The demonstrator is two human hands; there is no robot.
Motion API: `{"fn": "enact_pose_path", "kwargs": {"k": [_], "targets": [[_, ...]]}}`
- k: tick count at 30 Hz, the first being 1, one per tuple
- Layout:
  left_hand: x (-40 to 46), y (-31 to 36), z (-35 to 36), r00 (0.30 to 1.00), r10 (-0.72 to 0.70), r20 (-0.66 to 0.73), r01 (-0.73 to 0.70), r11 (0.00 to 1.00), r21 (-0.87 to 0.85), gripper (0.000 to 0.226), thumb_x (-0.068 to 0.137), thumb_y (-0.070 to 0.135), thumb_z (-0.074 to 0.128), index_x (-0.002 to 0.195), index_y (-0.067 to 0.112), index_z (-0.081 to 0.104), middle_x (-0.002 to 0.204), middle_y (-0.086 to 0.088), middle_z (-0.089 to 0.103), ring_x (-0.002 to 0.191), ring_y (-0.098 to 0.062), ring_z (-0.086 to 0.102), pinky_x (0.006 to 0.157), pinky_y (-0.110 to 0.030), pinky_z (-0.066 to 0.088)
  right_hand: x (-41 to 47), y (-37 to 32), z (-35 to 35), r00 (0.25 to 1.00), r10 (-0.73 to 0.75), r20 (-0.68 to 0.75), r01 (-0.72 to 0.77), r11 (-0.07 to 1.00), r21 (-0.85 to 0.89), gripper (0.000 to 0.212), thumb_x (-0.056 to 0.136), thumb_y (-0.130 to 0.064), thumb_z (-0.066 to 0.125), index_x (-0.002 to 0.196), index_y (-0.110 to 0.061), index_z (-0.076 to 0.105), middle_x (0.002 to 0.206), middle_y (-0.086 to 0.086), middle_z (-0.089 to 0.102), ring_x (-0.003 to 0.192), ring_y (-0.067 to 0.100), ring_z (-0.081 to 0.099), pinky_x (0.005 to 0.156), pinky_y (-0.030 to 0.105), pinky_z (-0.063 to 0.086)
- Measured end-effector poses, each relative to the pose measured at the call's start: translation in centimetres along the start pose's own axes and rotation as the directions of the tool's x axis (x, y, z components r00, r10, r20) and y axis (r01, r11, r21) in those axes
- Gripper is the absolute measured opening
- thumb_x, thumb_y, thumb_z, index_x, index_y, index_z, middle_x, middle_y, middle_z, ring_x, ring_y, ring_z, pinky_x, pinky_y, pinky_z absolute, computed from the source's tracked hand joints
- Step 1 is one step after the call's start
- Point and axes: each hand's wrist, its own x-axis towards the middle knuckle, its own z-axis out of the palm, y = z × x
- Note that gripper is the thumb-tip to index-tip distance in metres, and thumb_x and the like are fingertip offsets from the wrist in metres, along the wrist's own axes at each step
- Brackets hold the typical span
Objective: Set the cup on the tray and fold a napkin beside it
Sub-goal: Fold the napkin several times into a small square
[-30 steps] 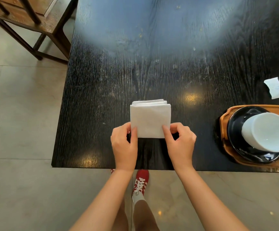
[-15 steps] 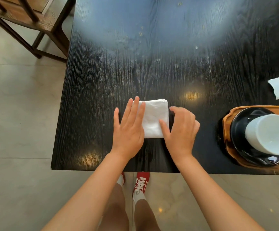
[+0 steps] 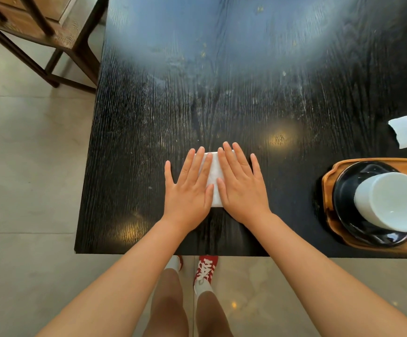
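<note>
White folded napkin (image 3: 214, 177) under flat left hand (image 3: 189, 188), right hand (image 3: 241, 188).

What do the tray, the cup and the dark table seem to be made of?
The tray looks like varnished wood: warm brown with visible grain and a soft sheen. The cup seems glazed ceramic, smooth plain white, though that is a guess from looks. The table appears to be black-stained wood, with open grain lines and glossy reflections.

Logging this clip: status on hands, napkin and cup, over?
Left hand and right hand flat, pressing napkin onto table. Cup on saucer on tray, well right of napkin. Path between clear.
</note>
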Motion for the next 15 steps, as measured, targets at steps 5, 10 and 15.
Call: {"fn": "enact_pose_path", "kwargs": {"k": [5, 10, 15], "targets": [[-0.4, 0.2, -0.2, 0.999, -0.015, 0.036, 0.014, 0.999, 0.031, 0.059, 0.095, 0.04, 0.011, 0.147, 0.016, -0.001, 0.155, -0.002, -0.005, 0.143, -0.02, -0.007, 0.114, -0.057, 0.006, -0.6, -0.2, -0.3, 1.0, 0.007, 0.023, -0.007, 1.0, -0.009, 0.058, 0.095, -0.034, 0.021, 0.147, -0.012, 0.006, 0.157, 0.004, 0.004, 0.142, 0.016, -0.007, 0.116, 0.044, 0.001], [-3.6, 1.1, -0.4, 0.997, -0.018, 0.07, 0.017, 1.0, 0.026, 0.06, 0.094, 0.039, 0.017, 0.147, 0.012, 0.01, 0.156, -0.007, 0.006, 0.143, -0.024, 0.006, 0.112, -0.058, 0.013, -3.5, -1.1, 0.0, 0.998, 0.002, 0.057, -0.001, 1.0, -0.023, 0.059, 0.095, -0.035, 0.02, 0.146, -0.012, 0.003, 0.154, 0.002, -0.004, 0.143, 0.019, -0.007, 0.116, 0.045, 0.004], [-6.6, 1.5, -1.0, 0.995, -0.041, 0.086, 0.058, 0.975, -0.213, 0.063, 0.096, 0.032, 0.03, 0.147, 0.013, -0.002, 0.157, -0.005, -0.005, 0.145, -0.021, -0.005, 0.116, -0.043, 0.003, -5.9, -1.9, 0.2, 0.998, 0.011, 0.055, -0.009, 0.999, -0.045, 0.058, 0.095, -0.034, 0.021, 0.146, -0.01, 0.013, 0.155, 0.005, 0.009, 0.142, 0.021, 0.004, 0.114, 0.048, 0.014]]}}
